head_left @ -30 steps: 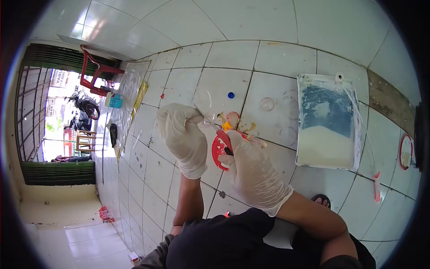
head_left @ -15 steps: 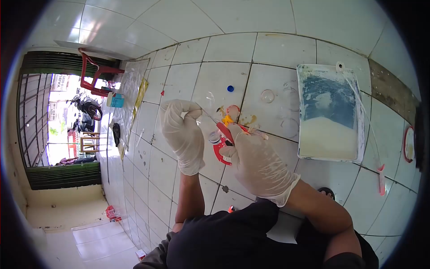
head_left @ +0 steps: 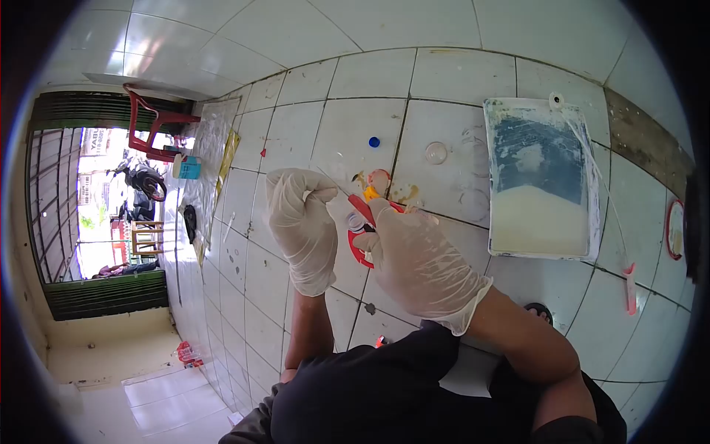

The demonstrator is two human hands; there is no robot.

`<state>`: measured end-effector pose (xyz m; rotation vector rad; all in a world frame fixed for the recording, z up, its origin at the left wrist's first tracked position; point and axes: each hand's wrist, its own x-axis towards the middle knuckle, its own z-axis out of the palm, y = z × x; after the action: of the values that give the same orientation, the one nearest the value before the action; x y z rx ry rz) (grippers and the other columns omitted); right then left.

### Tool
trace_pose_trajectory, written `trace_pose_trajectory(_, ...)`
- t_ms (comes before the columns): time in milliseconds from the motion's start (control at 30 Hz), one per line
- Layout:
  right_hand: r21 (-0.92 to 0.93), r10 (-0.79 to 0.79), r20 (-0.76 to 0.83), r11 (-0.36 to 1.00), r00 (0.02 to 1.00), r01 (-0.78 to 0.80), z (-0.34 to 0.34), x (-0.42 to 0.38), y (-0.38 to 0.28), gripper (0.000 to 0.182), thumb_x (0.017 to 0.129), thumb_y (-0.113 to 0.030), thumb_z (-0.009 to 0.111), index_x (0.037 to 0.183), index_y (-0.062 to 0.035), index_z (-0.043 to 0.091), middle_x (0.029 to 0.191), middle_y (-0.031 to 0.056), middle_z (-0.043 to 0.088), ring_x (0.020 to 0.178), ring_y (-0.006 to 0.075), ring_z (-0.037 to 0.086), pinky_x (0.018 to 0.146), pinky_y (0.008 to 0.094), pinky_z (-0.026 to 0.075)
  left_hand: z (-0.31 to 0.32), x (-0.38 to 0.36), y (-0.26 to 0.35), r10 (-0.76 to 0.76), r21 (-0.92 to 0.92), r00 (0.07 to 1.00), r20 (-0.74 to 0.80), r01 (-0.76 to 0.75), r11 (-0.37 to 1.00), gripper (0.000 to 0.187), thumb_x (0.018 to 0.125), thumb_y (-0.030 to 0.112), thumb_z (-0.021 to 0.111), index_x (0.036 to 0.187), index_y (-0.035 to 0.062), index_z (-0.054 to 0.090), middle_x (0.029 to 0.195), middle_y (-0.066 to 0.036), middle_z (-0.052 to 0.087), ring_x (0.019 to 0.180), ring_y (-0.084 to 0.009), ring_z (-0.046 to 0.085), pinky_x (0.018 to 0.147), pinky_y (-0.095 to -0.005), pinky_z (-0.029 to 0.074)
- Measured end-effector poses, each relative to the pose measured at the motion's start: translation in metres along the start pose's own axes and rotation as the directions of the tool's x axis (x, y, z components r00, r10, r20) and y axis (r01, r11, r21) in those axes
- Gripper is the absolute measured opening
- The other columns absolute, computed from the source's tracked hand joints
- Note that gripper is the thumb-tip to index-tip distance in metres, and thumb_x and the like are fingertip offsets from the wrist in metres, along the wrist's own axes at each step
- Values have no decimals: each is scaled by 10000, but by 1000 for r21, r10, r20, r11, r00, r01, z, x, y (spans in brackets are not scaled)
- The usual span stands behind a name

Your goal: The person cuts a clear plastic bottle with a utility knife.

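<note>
My left hand (head_left: pixel 302 229), in a whitish glove, is closed with fingertips pinched together; what it pinches is too small to make out. My right hand (head_left: pixel 421 263), gloved too, grips a thin-shafted tool with a red handle (head_left: pixel 362 209), its tip pointing at my left fingertips. Under my right fingers lies a round red lid-like piece (head_left: pixel 353 244), partly hidden, with a small clear cup (head_left: pixel 355 222) at it. Just beyond are a small orange-pink cup (head_left: pixel 379 179) and a yellow-orange piece (head_left: pixel 371 193) on the stained tiles.
A blue cap (head_left: pixel 374 142) and a clear round lid (head_left: pixel 435 153) lie on the tiled floor. To the right sits a white-rimmed tray (head_left: pixel 541 251) holding pale material. A pink-handled item (head_left: pixel 630 288) lies farther right. Leftward are a red chair (head_left: pixel 148 126) and a blue-labelled container (head_left: pixel 188 167).
The view has shifted slightly. My right hand and the red-handled tool have moved a little left and up, covering more of the red piece; my left hand stays pinched.
</note>
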<state>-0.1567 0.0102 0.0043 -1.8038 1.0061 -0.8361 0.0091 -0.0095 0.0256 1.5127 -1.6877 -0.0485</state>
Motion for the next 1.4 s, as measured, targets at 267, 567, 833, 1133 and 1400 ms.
trace_pose_trajectory(267, 7, -29, 53, 1000, 998, 29, -3, 3, -3, 320, 981, -246, 632, 1068, 50, 546, 756, 208, 638, 695, 402, 648, 649, 483, 486, -5, 5, -7, -40, 78, 999, -31, 42, 996, 126, 747, -112, 606, 787, 7, 612, 793, -16, 581, 771, -124, 549, 756, -254, 452)
trace_pose_trajectory(567, -10, 34, 103, 999, 994, -33, 4, -1, -3, 296, 979, -183, 608, 1126, 71, 567, 838, 228, 611, 782, 371, 655, 649, 460, 511, -12, 12, -29, -180, -59, 977, -115, 174, 983, 133, 732, -118, 580, 773, 3, 616, 802, -45, 590, 785, -145, 545, 750, -264, 453)
trace_pose_trajectory(833, -57, -180, 64, 981, 982, 184, 8, -20, 26, 285, 976, -186, 592, 1104, 68, 586, 875, 241, 625, 798, 396, 650, 748, 461, 503, -30, 25, -41, -271, -152, 938, -214, 242, 958, 124, 789, -94, 654, 825, 24, 651, 789, 26, 600, 793, -72, 524, 774, -227, 420)
trace_pose_trajectory(1133, 457, 348, 129, 810, 928, -367, -8, 19, 24, 658, 887, -390, 750, 1311, 40, 491, 1023, 157, 616, 865, 243, 629, 810, 377, 514, -29, 13, -33, -359, -383, 933, 24, 341, 859, 121, 841, -68, 627, 905, 34, 636, 874, -7, 606, 866, -105, 542, 855, -257, 419)
trace_pose_trajectory(1400, 644, 306, 53, 717, 951, -267, 7, 18, 39, 455, 833, -241, 810, 1110, -21, 523, 867, 27, 524, 769, 107, 506, 731, 278, 477, -25, 11, -11, -399, -465, 907, 137, 414, 782, 136, 854, -42, 615, 965, 35, 626, 911, -3, 581, 898, -97, 525, 833, -241, 414)
